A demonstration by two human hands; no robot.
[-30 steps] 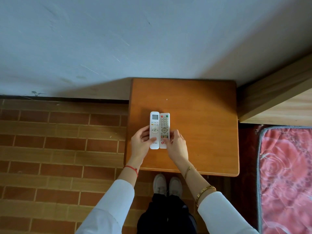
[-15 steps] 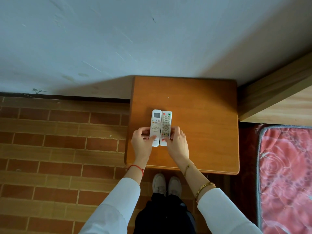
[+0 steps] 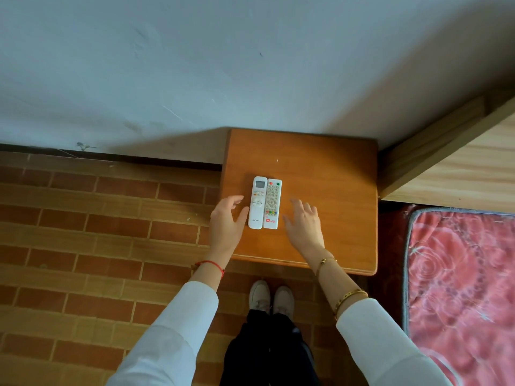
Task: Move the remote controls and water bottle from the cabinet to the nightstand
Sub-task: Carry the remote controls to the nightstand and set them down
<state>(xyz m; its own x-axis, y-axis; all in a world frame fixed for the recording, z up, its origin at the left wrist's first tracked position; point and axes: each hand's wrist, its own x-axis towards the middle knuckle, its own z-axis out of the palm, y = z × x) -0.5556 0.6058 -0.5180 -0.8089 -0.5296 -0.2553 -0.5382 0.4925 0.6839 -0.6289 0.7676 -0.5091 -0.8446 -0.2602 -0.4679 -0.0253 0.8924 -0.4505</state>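
Two white remote controls lie side by side on the wooden nightstand (image 3: 328, 168). The left remote (image 3: 258, 202) has a small screen at its top. The right remote (image 3: 272, 204) is covered in coloured buttons. My left hand (image 3: 227, 222) hovers just left of the pair, fingers spread, thumb close to the left remote's edge. My right hand (image 3: 303, 224) is open to the right of the pair, a small gap away. Neither hand holds anything. No water bottle is in view.
The nightstand stands against a pale wall (image 3: 223, 65). A wooden bed frame (image 3: 451, 162) and a red patterned mattress (image 3: 468, 288) are to the right. Brick-patterned floor (image 3: 97, 232) spreads to the left. My shoes (image 3: 271, 298) are at the nightstand's front edge.
Both hands have let go of the remotes and moved apart, left hand leftward, right hand rightward. The remotes stay together on the nightstand.
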